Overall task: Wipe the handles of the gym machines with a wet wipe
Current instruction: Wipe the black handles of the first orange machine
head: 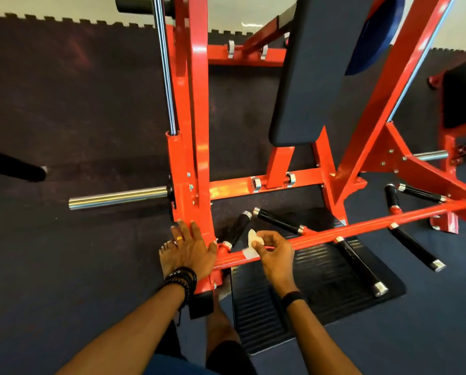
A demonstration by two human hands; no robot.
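Fingers spread, the left hand (192, 249) lies flat against the red upright (196, 163). The right hand (273, 251) pinches a white wet wipe (252, 240) over the red crossbar (361, 227), just beside a black handle (238, 226); more handles (279, 221) jut nearby.

Two hands are seen: the left hand (192, 249) and the right hand (273, 251). One wet wipe (253, 240) is counted. Six black handle grips are counted on the red bar (361, 226): (239, 227), (279, 220), (390, 196), (421, 193), (413, 246) and (357, 265). Two chrome weight pegs are seen, one at the left (118, 197) and one at the right (430, 155). One ribbed black footplate (307, 280) is counted, and one long black back pad (321, 69).
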